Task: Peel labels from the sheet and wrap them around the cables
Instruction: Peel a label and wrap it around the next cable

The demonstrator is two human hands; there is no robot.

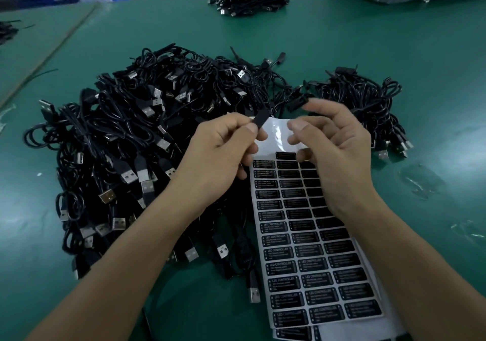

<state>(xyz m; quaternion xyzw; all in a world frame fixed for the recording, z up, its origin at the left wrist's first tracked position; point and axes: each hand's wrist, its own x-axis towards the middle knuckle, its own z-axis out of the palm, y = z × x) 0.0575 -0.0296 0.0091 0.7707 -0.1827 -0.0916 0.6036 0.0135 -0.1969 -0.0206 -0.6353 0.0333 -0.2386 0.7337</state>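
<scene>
Green table (pixel 394 51) checked: found left hand (pixel 218 148) pinching a black cable piece (pixel 260 122) over the bare far end of the sheet (pixel 276 133), right hand (pixel 336 151) just right, fingers curled and blurred, grip untellable; judged mid-labelling, next needing a label (pixel 285 156) peeled and squared.

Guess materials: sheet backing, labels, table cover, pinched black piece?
Backing: glossy release liner, likely coated paper or film; mirrors light. Labels: matte black, white print; paper or vinyl unclear. Table cover: green mat, faint sheen, probably rubber or PVC. Black piece in left hand: dull, possibly plastic.
</scene>
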